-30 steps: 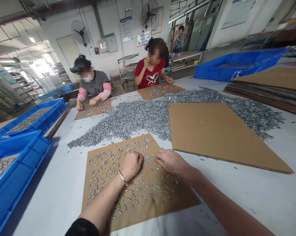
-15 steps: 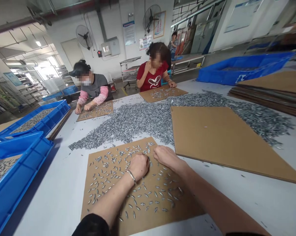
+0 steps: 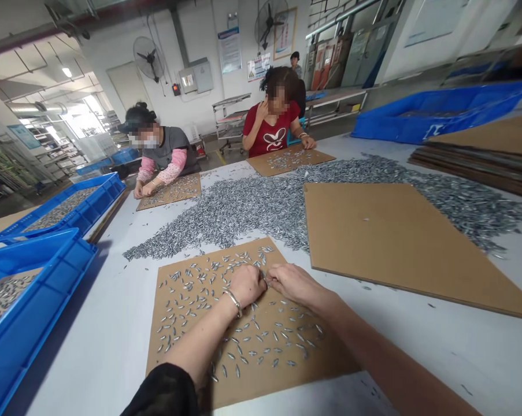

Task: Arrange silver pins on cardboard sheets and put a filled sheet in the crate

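Small silvery spindle-shaped metal pieces (image 3: 243, 359) lie scattered over a brown cardboard sheet (image 3: 304, 378) in front of me. My left hand (image 3: 247, 286), with a bangle at its wrist, is closed low over the upper middle of the sheet. Just to its right, my right hand (image 3: 289, 281) is closed too, its fingertips pinched and almost meeting the left ones. Whatever sits between the fingers is too small and too hidden to name. Beyond the sheet spreads a large heap of the same metal pieces (image 3: 252, 208).
A thick bare cardboard stack (image 3: 395, 231) stands at right, more sheets (image 3: 481, 150) behind it. Blue bins (image 3: 52, 283) line the left edge; another blue bin (image 3: 382, 127) is far right. Two co-workers (image 3: 174, 147) sit across the white table (image 3: 108, 323), each at a cardboard sheet.
My right hand has shifted slightly left and down, so its fingertips are closer to my left hand. The left hand has barely moved.
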`<state>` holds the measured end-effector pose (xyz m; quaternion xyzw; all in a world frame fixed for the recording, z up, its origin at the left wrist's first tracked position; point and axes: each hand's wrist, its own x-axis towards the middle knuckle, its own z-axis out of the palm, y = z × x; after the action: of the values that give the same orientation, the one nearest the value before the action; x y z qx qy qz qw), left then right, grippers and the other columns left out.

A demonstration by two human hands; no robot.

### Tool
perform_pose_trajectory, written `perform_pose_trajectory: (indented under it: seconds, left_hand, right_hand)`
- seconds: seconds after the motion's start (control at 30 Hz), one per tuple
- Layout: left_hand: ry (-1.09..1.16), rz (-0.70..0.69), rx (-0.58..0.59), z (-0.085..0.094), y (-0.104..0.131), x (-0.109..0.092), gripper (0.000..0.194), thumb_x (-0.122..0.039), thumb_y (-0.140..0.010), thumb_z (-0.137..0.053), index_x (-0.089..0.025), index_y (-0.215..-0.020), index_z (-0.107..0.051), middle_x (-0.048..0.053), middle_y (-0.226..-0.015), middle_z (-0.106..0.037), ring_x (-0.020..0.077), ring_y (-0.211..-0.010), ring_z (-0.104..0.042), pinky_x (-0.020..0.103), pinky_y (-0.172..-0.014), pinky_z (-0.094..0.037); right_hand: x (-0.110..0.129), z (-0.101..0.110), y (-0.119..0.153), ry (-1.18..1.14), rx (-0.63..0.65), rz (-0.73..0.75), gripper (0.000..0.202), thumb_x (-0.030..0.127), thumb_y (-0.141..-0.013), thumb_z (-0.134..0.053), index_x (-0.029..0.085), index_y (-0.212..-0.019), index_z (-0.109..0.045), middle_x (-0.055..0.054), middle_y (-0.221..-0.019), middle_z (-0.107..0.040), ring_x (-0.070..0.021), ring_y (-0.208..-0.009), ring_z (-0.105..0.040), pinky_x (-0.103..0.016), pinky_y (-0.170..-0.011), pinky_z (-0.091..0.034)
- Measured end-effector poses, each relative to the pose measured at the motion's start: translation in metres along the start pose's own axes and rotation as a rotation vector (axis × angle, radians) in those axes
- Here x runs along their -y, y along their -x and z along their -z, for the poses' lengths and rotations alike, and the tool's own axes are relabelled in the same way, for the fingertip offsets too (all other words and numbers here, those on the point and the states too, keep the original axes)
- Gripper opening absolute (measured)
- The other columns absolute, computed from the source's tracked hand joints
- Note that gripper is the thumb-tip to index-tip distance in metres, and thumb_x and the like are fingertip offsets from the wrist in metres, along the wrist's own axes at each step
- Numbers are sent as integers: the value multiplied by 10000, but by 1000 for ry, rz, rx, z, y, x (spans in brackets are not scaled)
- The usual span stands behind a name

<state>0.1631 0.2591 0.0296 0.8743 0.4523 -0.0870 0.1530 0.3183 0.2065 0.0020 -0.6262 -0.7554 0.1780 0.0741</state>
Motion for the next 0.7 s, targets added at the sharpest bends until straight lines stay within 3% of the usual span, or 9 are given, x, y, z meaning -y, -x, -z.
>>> perform_pose_trajectory:
  seconds: [0.17, 0.33, 0.5, 0.7]
  left_hand:
    - [-20, -47, -3, 6, 32, 0, 278, -210, -922, -499, -155, -979, -766, 150, -1060, -776, 247, -960, -729, 312, -851, -553]
    - [-44, -115, 65, -13, 59, -9, 247, -241, -932, -529, -152, -982, -754, 158, -1094, -760, 263, -984, -716, 333, -876, -559]
    - [-55, -124, 78, -26, 62, -12, 265, -196, -956, -489, -135, -1001, -744, 178, -1119, -746, 288, -1033, -705, 361, -902, -552]
    - [-20, -63, 42, -15, 63, 3, 260, -205, -973, -486, -147, -971, -740, 161, -1111, -746, 262, -961, -717, 336, -837, -545]
  right_hand:
    - [-3, -1, -2, 91, 25, 50, 234, 174, -988, -512, 197, -897, -726, -63, -1004, -736, -191, -911, -657, -268, -747, -358]
    - [-2, -3, 2, 120, 5, 15, 172, 152, -947, -547, 190, -901, -709, -70, -987, -735, -188, -868, -653, -279, -723, -348]
    - [6, 11, 17, 152, 16, -36, 197, 140, -934, -540, 191, -856, -713, -91, -929, -746, -207, -836, -668, -301, -706, -345]
    - [19, 20, 23, 201, 94, -35, 208, 122, -932, -547, 189, -885, -738, -115, -963, -775, -228, -876, -703, -304, -720, -369]
